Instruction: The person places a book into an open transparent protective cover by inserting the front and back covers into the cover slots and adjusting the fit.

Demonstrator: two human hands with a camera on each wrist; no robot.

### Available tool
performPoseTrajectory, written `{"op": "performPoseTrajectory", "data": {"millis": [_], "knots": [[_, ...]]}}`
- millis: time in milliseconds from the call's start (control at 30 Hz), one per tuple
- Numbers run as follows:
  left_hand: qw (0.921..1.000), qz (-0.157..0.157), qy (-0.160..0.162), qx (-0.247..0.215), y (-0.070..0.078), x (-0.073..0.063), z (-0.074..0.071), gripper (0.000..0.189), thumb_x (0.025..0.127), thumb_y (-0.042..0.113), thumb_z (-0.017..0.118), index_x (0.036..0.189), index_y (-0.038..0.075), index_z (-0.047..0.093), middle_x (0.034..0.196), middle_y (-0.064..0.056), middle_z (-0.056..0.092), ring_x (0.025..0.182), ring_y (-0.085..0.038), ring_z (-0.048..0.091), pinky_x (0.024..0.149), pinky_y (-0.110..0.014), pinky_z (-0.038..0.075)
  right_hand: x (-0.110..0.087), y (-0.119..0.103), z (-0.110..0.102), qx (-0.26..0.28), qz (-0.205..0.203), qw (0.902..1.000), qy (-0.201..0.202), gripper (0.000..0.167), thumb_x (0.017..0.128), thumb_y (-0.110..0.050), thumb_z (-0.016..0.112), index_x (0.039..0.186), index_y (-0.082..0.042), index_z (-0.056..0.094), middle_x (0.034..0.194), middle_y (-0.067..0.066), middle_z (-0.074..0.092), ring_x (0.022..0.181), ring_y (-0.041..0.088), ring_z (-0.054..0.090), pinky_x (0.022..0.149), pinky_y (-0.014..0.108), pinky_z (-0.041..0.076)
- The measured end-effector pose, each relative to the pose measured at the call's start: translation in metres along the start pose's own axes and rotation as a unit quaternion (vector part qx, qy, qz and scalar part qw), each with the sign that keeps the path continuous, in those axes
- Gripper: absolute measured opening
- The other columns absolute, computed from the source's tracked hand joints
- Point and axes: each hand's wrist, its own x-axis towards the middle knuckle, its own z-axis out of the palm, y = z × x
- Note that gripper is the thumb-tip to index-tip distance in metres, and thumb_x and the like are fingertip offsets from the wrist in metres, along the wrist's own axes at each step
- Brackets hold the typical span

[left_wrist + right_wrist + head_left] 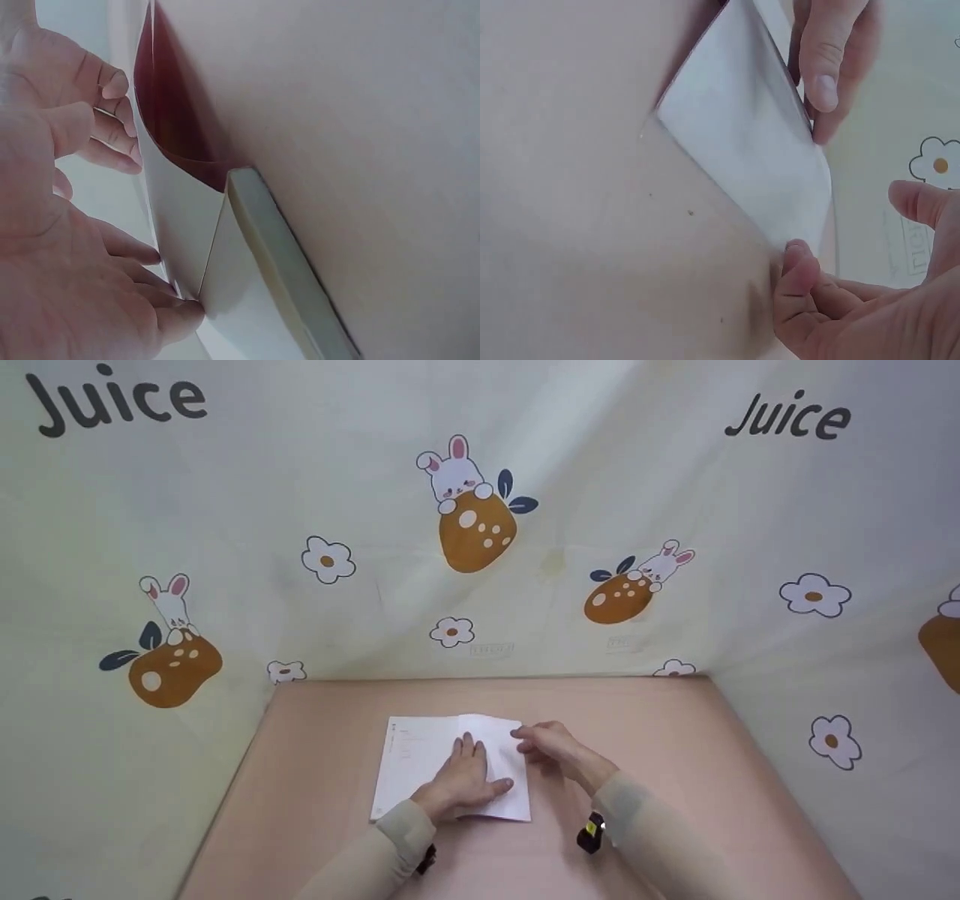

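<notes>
An open book point(427, 746) lies on the pink table, a few lines of print on its left page. My left hand point(466, 776) rests flat on the right page near the fold, fingers spread. At the book's upper right edge, my right hand point(559, 746) has curled fingers bent around the edge of the right leaf point(735, 127). In the left wrist view, that thin right side point(180, 202) bows up from the table, its underside dark red. The thick page block point(281, 270) lies on the left side. My right fingertips point(801, 274) meet the leaf's corner in the right wrist view.
The pink tabletop point(330, 712) extends around the book. A pale curtain point(360, 487) printed with rabbits, fruit, flowers and "Juice" encloses the back and both sides. Near my right sleeve is a black wrist device point(591, 832) with a yellow mark.
</notes>
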Motion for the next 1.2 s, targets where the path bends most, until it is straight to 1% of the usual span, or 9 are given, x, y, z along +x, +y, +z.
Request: {"op": "performPoseTrajectory", "data": {"millis": [133, 267, 400, 533, 700, 833, 967, 1067, 1200], "knots": [[0.9999, 0.007, -0.008, 0.013, -0.002, -0.002, 0.0, 0.121, 0.091, 0.059, 0.087, 0.171, -0.011, 0.03, 0.184, -0.037, 0.012, 0.175, -0.054, 0.011, 0.143, -0.059, 0.022, 0.002, 0.002, 0.003, 0.013, -0.003, 0.9998, -0.016, 0.043, 0.099, -0.036, 0.079, 0.127, -0.005, 0.074, 0.11, 0.009, 0.081, 0.083, 0.014, 0.068, 0.068, 0.027, 0.054], [0.9984, 0.013, -0.018, 0.052, -0.003, -0.003, 0.0, 0.138, 0.077, 0.061, 0.099, 0.173, -0.008, 0.028, 0.185, -0.036, 0.011, 0.175, -0.053, 0.011, 0.142, -0.059, 0.024, 0.002, 0.003, 0.005, 0.019, -0.018, 0.9996, -0.014, 0.039, 0.099, -0.032, 0.078, 0.126, -0.003, 0.076, 0.101, 0.006, 0.077, 0.077, 0.012, 0.063, 0.063, 0.026, 0.051], [0.9964, 0.009, -0.029, 0.079, -0.002, -0.004, 0.001, 0.145, 0.07, 0.058, 0.104, 0.175, -0.005, 0.025, 0.186, -0.033, 0.009, 0.176, -0.051, 0.01, 0.142, -0.058, 0.025, 0.001, 0.004, 0.005, 0.016, -0.028, 0.9995, -0.008, 0.032, 0.1, -0.03, 0.078, 0.12, -0.004, 0.076, 0.095, 0.003, 0.073, 0.073, 0.011, 0.061, 0.062, 0.025, 0.05], [0.995, 0.003, -0.034, 0.094, -0.001, -0.004, 0.002, 0.145, 0.071, 0.055, 0.105, 0.175, -0.004, 0.024, 0.186, -0.033, 0.008, 0.176, -0.052, 0.01, 0.142, -0.057, 0.025, -0.002, 0.005, 0.006, 0.009, -0.032, 0.9994, 0.01, 0.029, 0.099, -0.028, 0.08, 0.117, -0.005, 0.076, 0.093, 0.004, 0.073, 0.072, 0.013, 0.064, 0.062, 0.026, 0.054], [0.9934, 0.006, -0.032, 0.11, -0.001, -0.005, 0.004, 0.14, 0.076, 0.06, 0.099, 0.175, -0.005, 0.024, 0.186, -0.035, 0.01, 0.175, -0.053, 0.013, 0.141, -0.057, 0.028, -0.007, 0.007, 0.004, -0.008, -0.043, 0.9985, 0.033, 0.03, 0.098, -0.026, 0.081, 0.115, -0.002, 0.077, 0.088, 0.006, 0.074, 0.072, 0.016, 0.068, 0.062, 0.029, 0.059], [0.9938, 0.02, -0.026, 0.106, -0.003, -0.009, 0.002, 0.137, 0.08, 0.061, 0.096, 0.174, -0.006, 0.024, 0.184, -0.038, 0.012, 0.174, -0.055, 0.017, 0.14, -0.058, 0.031, -0.008, 0.008, 0.003, -0.019, -0.046, 0.9975, 0.05, 0.025, 0.097, -0.022, 0.081, 0.11, -0.002, 0.076, 0.078, 0.004, 0.071, 0.067, 0.015, 0.066, 0.06, 0.028, 0.056], [0.9944, 0.032, -0.034, 0.094, -0.006, -0.012, -0.001, 0.133, 0.084, 0.061, 0.093, 0.175, -0.006, 0.022, 0.183, -0.04, 0.011, 0.172, -0.057, 0.018, 0.139, -0.057, 0.032, -0.009, 0.009, 0.001, -0.038, -0.046, 0.9956, 0.073, 0.021, 0.095, -0.019, 0.082, 0.107, -0.002, 0.077, 0.074, 0.005, 0.073, 0.064, 0.014, 0.068, 0.057, 0.028, 0.059], [0.9944, 0.039, -0.038, 0.09, -0.009, -0.013, -0.003, 0.131, 0.086, 0.059, 0.092, 0.175, -0.007, 0.021, 0.183, -0.04, 0.011, 0.172, -0.057, 0.02, 0.139, -0.057, 0.033, -0.01, 0.01, 0.002, -0.054, -0.045, 0.9948, 0.074, 0.017, 0.095, -0.016, 0.081, 0.102, -0.001, 0.081, 0.077, 0.009, 0.079, 0.063, 0.015, 0.073, 0.057, 0.029, 0.062], [0.9946, 0.05, -0.032, 0.085, -0.011, -0.015, -0.004, 0.131, 0.087, 0.063, 0.09, 0.174, -0.008, 0.023, 0.182, -0.041, 0.013, 0.171, -0.057, 0.022, 0.137, -0.059, 0.035, -0.01, 0.013, 0.005, -0.051, -0.044, 0.9961, 0.057, 0.01, 0.096, -0.009, 0.078, 0.096, 0.0, 0.083, 0.081, 0.013, 0.082, 0.062, 0.015, 0.075, 0.058, 0.03, 0.064]]}}
